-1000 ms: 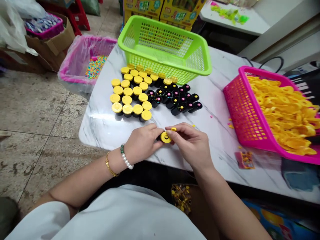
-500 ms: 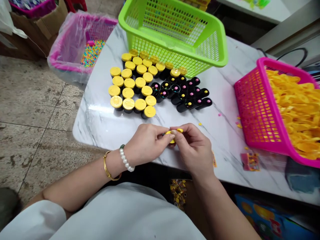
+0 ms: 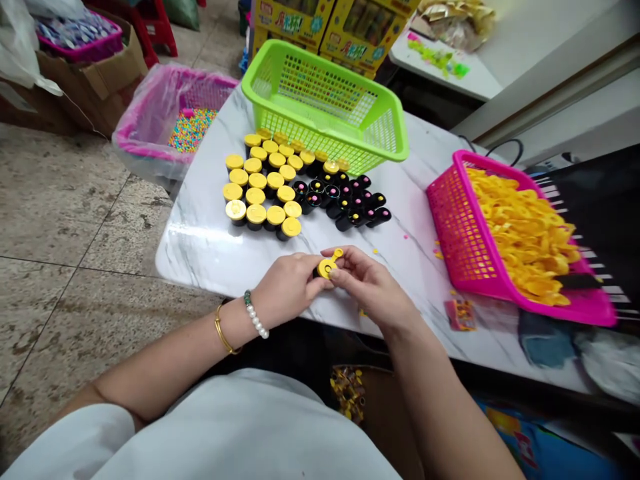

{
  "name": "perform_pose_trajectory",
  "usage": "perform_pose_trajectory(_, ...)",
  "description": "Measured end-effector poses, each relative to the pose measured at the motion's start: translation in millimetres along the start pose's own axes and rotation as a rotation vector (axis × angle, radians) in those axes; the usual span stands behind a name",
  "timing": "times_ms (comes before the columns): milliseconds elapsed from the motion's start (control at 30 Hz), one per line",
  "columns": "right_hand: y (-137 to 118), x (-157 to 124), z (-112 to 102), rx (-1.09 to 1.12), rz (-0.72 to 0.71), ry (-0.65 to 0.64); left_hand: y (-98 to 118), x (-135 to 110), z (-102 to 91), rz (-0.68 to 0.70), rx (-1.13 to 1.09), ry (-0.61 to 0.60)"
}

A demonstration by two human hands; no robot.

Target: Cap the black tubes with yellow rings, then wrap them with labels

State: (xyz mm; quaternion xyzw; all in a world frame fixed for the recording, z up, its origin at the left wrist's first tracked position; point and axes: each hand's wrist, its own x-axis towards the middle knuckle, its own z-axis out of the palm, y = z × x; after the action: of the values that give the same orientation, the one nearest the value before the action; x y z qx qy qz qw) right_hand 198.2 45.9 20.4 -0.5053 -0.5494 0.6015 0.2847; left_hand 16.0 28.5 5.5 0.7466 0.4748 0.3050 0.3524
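While the left hand point(image 3: 287, 288) pinches the yellow-capped bottle point(image 3: 327, 269) from its left, the right hand point(image 3: 370, 285) pinches its right edge, tab point(image 3: 339, 253) pointing far.

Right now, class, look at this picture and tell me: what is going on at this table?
A seated person's left hand grips a small black pot at the marble table's front edge, while the right hand pinches the yellow cap on it. Behind stand rows of capped pots, with open black pots beside them. A green basket sits further back, and a pink basket heaped with loose yellow caps sits to the right.
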Motion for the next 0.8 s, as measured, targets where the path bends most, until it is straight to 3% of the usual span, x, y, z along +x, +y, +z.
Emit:
perform_pose_trajectory(100,-4.3,5.7,-2.0,0.084,0.075,-0.042,1.0,0.0,-2.5,0.002,-0.027,-0.043)
perform_pose_trajectory(200,-4.5,8.3,-1.7,0.149,0.150,-0.039,2.3,-3.7,0.0,-0.021,-0.097,0.016)
perform_pose_trajectory(400,10.5,5.4,-3.0,0.239,0.041,0.085,0.6,-9.3,11.9,0.009,0.067,0.157)
perform_pose_trajectory(533,3.3,17.8,-12.4,0.241,0.122,-0.017,1.0,-7.8,10.5,0.012,0.116,0.105)
perform_pose_trajectory(700,-17.6,29.4,-17.9,-0.102,0.179,-0.259,3.7,-4.7,12.2,-0.018,0.155,0.054)
perform_pose_trajectory(800,-15.8,18.6,-7.0,-0.389,0.050,-0.113,5.2,-4.1,16.5,-0.041,0.175,0.055)
